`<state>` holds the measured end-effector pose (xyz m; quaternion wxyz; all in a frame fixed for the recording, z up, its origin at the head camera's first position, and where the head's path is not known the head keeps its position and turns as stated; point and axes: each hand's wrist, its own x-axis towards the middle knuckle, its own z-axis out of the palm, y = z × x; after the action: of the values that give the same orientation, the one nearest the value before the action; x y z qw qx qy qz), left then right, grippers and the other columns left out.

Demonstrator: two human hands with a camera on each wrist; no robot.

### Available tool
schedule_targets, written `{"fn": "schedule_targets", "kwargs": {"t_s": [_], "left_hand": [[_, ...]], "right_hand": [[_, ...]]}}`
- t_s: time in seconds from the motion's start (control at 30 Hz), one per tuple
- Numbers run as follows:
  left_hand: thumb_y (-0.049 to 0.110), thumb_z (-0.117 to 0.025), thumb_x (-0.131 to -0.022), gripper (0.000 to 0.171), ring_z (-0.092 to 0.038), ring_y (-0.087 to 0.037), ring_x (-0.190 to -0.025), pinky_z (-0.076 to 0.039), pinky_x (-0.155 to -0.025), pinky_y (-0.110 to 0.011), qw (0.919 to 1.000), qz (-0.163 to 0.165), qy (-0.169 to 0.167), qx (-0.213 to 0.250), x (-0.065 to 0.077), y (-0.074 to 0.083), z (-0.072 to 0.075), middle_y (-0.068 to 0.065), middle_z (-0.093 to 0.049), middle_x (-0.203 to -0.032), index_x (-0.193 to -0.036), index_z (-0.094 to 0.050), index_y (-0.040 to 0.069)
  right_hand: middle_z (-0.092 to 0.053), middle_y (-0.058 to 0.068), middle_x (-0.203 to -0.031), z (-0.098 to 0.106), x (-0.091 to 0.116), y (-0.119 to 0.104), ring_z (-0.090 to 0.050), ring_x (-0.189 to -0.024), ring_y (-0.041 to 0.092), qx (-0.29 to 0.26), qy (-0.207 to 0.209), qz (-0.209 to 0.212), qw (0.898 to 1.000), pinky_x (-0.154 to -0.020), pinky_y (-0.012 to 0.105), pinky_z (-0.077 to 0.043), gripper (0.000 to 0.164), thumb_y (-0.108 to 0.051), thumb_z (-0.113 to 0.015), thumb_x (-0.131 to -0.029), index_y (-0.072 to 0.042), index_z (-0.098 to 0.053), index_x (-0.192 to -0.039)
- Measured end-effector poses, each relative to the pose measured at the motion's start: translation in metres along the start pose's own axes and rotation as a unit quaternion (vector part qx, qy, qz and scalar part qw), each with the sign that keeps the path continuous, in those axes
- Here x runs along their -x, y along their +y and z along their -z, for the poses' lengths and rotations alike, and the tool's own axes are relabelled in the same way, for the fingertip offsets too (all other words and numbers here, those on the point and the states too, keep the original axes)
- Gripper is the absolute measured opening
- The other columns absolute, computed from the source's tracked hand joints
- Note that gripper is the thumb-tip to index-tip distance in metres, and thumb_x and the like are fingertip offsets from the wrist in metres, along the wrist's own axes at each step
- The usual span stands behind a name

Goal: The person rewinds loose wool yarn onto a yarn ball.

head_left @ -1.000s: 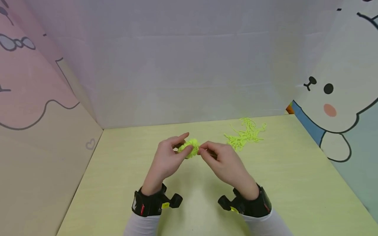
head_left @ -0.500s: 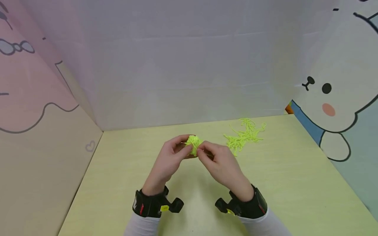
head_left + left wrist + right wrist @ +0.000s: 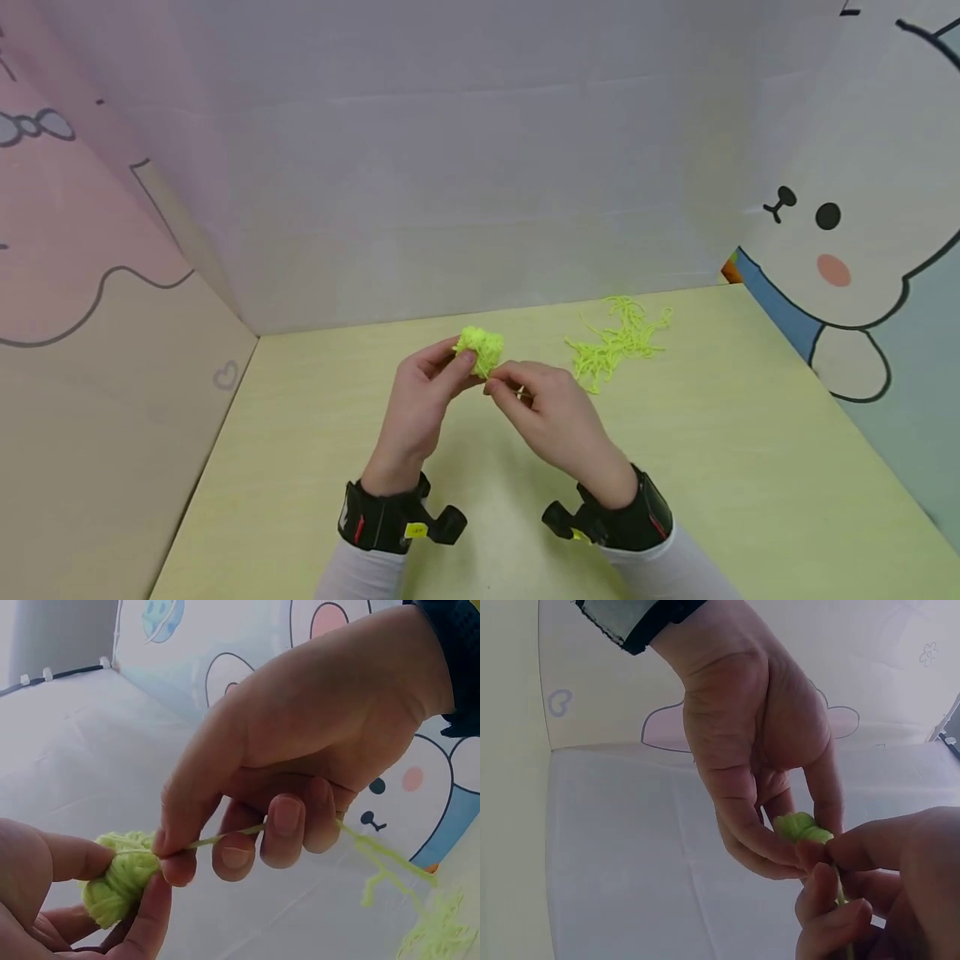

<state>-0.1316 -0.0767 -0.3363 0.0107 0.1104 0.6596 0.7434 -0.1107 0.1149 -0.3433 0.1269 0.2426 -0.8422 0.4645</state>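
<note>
A small ball of neon yellow-green yarn (image 3: 480, 347) is held between the thumb and fingers of my left hand (image 3: 424, 392), above the table. My right hand (image 3: 551, 408) is right beside the ball and pinches the yarn strand between thumb and index finger. In the left wrist view the strand (image 3: 247, 830) runs from the ball (image 3: 124, 877) through the right fingers and on toward the loose yarn. The right wrist view shows the ball (image 3: 802, 826) partly hidden behind the fingers of both hands.
A loose, tangled heap of the same yarn (image 3: 618, 337) lies on the pale yellow table (image 3: 750, 450) at the back right. A white back panel (image 3: 480, 167) and printed side panels with cartoon animals enclose the table.
The left hand has turned the ball, which now sits higher and shows another side. The right hand has shifted slightly left, still pinching the strand.
</note>
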Motion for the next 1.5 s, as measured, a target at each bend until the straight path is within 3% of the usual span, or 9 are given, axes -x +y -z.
{"fn": "schedule_targets", "kwargs": {"t_s": [0.2,0.37,0.53,0.7,0.8,0.93,1.23,1.37,1.5], "left_hand": [[0.003,-0.063,-0.107,0.033,-0.073,-0.02,-0.1,-0.062,-0.089,-0.034,0.9996,0.002,0.025,-0.009,0.0,0.003,0.003,-0.02,-0.071,-0.124,-0.138,-0.065,-0.011],[-0.001,-0.064,-0.106,0.033,-0.073,-0.02,-0.099,-0.062,-0.09,-0.035,0.9996,0.006,0.026,-0.009,0.002,0.007,0.004,-0.021,-0.071,-0.124,-0.136,-0.066,-0.012],[-0.003,-0.066,-0.104,0.032,-0.071,-0.018,-0.097,-0.059,-0.089,-0.031,0.9996,0.007,0.012,-0.027,0.005,0.011,0.002,-0.018,-0.073,-0.122,-0.134,-0.067,-0.013],[0.001,-0.068,-0.104,0.03,-0.068,-0.018,-0.094,-0.057,-0.082,-0.028,0.9948,0.012,-0.068,-0.075,0.005,0.011,0.013,-0.017,-0.075,-0.12,-0.132,-0.07,-0.011],[0.003,-0.069,-0.104,0.028,-0.068,-0.018,-0.09,-0.057,-0.08,-0.028,0.9832,0.009,-0.134,-0.124,0.005,0.011,0.022,-0.013,-0.076,-0.118,-0.13,-0.073,-0.006],[0.008,-0.071,-0.104,0.026,-0.068,-0.023,-0.088,-0.057,-0.077,-0.028,0.9653,-0.001,-0.176,-0.193,0.005,0.015,0.028,-0.008,-0.076,-0.121,-0.128,-0.077,0.002],[0.016,-0.076,-0.102,0.029,-0.07,-0.023,-0.094,-0.058,-0.077,-0.031,0.9421,0.013,-0.194,-0.273,0.002,0.011,0.032,0.0,-0.076,-0.118,-0.131,-0.078,0.01],[0.016,-0.077,-0.101,0.03,-0.071,-0.022,-0.092,-0.057,-0.076,-0.031,0.9384,0.014,-0.181,-0.294,0.003,0.009,0.03,0.0,-0.076,-0.118,-0.131,-0.078,0.009],[0.013,-0.079,-0.099,0.031,-0.07,-0.017,-0.087,-0.058,-0.076,-0.03,0.9412,0.014,-0.14,-0.307,0.004,0.009,0.024,-0.002,-0.075,-0.116,-0.13,-0.078,0.007]], "right_hand": [[-0.066,-0.012,-0.083,0.002,-0.002,0.005,-0.051,-0.062,0.008,-0.02,-0.08,-0.043,0.996,-0.058,0.029,-0.045,0.016,-0.024,-0.065,-0.109,-0.02,-0.078,-0.101],[-0.066,-0.011,-0.082,0.002,-0.003,0.009,-0.054,-0.063,0.008,-0.026,-0.144,-0.068,0.987,-0.058,0.03,-0.047,0.018,-0.026,-0.062,-0.11,-0.02,-0.078,-0.106],[-0.07,-0.011,-0.087,-0.001,-0.005,0.012,-0.063,-0.073,0.006,-0.019,-0.168,-0.078,0.983,-0.063,0.031,-0.052,0.018,-0.028,-0.062,-0.11,-0.019,-0.078,-0.109],[-0.068,-0.004,-0.08,0.006,-0.005,0.016,-0.056,-0.063,0.011,-0.025,-0.155,-0.1,0.983,-0.056,0.03,-0.046,0.017,-0.024,-0.062,-0.109,-0.014,-0.076,-0.108],[-0.065,0.0,-0.077,0.013,-0.005,0.017,-0.048,-0.056,0.014,-0.034,-0.144,-0.105,0.983,-0.053,0.03,-0.04,0.016,-0.017,-0.058,-0.11,-0.013,-0.073,-0.107],[-0.06,-0.001,-0.077,0.02,-0.005,0.018,-0.046,-0.055,0.016,-0.052,-0.125,-0.116,0.984,-0.053,0.031,-0.039,0.02,-0.022,-0.055,-0.112,-0.014,-0.072,-0.104],[-0.052,0.001,-0.074,0.031,-0.005,0.021,-0.043,-0.056,0.02,-0.09,-0.076,-0.116,0.986,-0.055,0.033,-0.038,0.024,-0.025,-0.058,-0.112,-0.015,-0.068,-0.093],[-0.057,0.0,-0.079,0.033,-0.004,0.018,-0.048,-0.064,0.02,-0.097,-0.048,-0.107,0.988,-0.061,0.033,-0.042,0.02,-0.022,-0.059,-0.112,-0.014,-0.07,-0.096],[-0.063,-0.001,-0.085,0.034,-0.001,0.012,-0.052,-0.071,0.02,-0.1,-0.025,-0.103,0.989,-0.067,0.034,-0.045,0.018,-0.022,-0.06,-0.111,-0.014,-0.072,-0.1]]}}
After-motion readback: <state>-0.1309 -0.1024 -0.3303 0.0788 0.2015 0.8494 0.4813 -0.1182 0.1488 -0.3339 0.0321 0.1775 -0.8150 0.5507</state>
